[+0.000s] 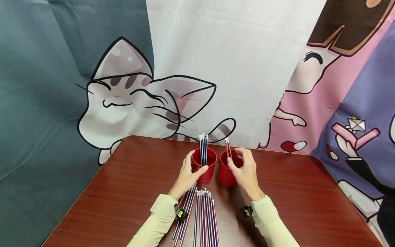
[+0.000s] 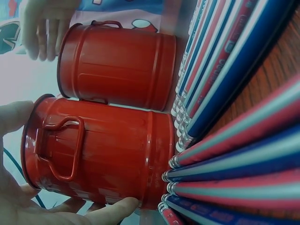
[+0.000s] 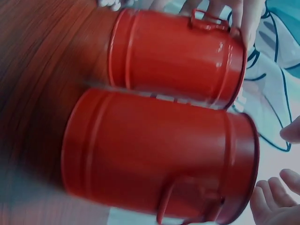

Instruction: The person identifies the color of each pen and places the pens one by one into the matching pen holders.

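Wood-grain table [image 1: 123,192]: left hand [image 1: 186,175] is gripping left red cup [image 1: 210,173], blue pencils [image 1: 202,149] inside; right hand [image 1: 247,169], loosely parted, is hovering at right red cup [image 1: 226,175], red pencils [image 1: 228,149] inside; sorting is apparently proceeding, next requiring near loose pencils [image 1: 205,218].

2 upright red mugs [image 1: 226,174] hold pencils [image 1: 203,150].

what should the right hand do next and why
Probably move the right hand to the loose pencils and pick out a red one: it appears to hold no pencil, the right cup has red pencils in it, the left cup blue ones, and both colours lie mixed on the table.
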The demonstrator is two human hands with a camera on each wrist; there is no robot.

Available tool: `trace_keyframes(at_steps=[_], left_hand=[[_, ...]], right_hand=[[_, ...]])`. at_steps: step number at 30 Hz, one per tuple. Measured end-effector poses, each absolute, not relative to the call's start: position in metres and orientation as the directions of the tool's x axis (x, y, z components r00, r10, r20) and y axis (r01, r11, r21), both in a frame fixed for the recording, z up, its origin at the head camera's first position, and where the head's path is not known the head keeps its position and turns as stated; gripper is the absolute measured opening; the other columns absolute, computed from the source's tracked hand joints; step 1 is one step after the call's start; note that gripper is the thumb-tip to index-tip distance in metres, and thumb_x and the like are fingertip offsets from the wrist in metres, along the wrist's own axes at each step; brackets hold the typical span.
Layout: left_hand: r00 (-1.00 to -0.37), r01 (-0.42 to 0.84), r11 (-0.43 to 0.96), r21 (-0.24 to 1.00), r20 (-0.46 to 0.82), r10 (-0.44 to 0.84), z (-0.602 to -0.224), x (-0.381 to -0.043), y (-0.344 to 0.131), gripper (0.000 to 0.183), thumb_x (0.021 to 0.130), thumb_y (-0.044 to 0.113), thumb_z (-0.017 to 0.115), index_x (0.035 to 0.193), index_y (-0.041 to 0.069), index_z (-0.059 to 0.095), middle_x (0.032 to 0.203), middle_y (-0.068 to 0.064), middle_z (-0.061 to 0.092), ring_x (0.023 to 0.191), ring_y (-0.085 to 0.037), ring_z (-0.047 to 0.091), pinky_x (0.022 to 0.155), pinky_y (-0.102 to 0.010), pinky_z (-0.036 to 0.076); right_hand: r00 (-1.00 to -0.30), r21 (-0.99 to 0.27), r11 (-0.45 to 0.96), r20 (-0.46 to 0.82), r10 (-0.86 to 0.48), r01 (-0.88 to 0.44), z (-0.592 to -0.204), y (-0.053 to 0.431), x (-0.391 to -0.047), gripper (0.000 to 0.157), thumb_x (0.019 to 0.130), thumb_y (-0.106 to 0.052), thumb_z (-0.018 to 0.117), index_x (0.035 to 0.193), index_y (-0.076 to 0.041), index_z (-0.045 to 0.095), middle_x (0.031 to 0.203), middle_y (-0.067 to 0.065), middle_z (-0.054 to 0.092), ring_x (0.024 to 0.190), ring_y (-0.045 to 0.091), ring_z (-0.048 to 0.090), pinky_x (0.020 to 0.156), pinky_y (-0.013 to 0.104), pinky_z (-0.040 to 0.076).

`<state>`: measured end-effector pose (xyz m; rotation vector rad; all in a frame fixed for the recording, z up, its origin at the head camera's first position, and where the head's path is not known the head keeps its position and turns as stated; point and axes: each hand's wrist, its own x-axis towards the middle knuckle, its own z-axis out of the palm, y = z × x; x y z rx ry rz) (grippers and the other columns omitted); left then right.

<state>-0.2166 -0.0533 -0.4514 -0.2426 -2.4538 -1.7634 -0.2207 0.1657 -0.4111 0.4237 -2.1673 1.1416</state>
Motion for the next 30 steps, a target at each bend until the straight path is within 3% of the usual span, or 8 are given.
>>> trace_keyframes(at_steps=[7, 15, 21, 30], left_hand=[[-0.983, 0.185, 0.292, 0.938, 0.170, 0.075, -0.450, -0.215, -0.054, 0.079, 0.078, 0.048, 0.065, 0.142, 0.031, 0.022, 0.133, -0.001, 0.036, 0.120, -0.023, 0.039, 0.094, -0.050, 0.042], [-0.984, 0.178, 0.292, 0.940, 0.164, 0.072, -0.450, -0.215, -0.054, 0.078, 0.079, 0.047, 0.066, 0.141, 0.032, 0.022, 0.133, 0.000, 0.036, 0.120, -0.023, 0.039, 0.093, -0.049, 0.043], [-0.983, 0.182, 0.288, 0.940, 0.165, 0.082, -0.450, -0.214, -0.052, 0.077, 0.079, 0.046, 0.065, 0.142, 0.033, 0.022, 0.134, 0.000, 0.036, 0.121, -0.022, 0.039, 0.093, -0.049, 0.043], [-0.989, 0.142, 0.318, 0.937, 0.123, 0.079, -0.449, -0.210, -0.057, 0.089, 0.076, 0.051, 0.067, 0.144, 0.035, 0.012, 0.140, -0.002, 0.035, 0.127, -0.025, 0.038, 0.096, -0.050, 0.039]], right_hand=[[-0.791, -0.663, 0.584, 0.610, 0.058, -0.469, -0.419, 0.186, -0.221, 0.052, 0.076, -0.024, 0.074, 0.119, -0.007, 0.051, 0.115, 0.007, 0.051, 0.102, 0.023, 0.050, 0.083, 0.040, 0.045], [-0.930, -0.823, 0.468, 0.367, 0.001, -0.323, -0.437, 0.196, -0.222, 0.081, 0.073, -0.034, 0.076, 0.137, -0.013, 0.032, 0.135, 0.008, 0.035, 0.120, 0.027, 0.041, 0.095, 0.046, 0.041], [-0.948, -0.841, 0.455, 0.317, -0.024, -0.292, -0.446, 0.198, -0.219, 0.086, 0.072, -0.037, 0.076, 0.140, -0.015, 0.027, 0.133, 0.007, 0.037, 0.111, 0.025, 0.045, 0.086, 0.042, 0.047], [-0.961, -0.876, 0.415, 0.275, 0.012, -0.245, -0.454, 0.196, -0.216, 0.087, 0.075, -0.039, 0.073, 0.142, -0.017, 0.022, 0.138, 0.006, 0.035, 0.117, 0.028, 0.045, 0.089, 0.044, 0.046]])
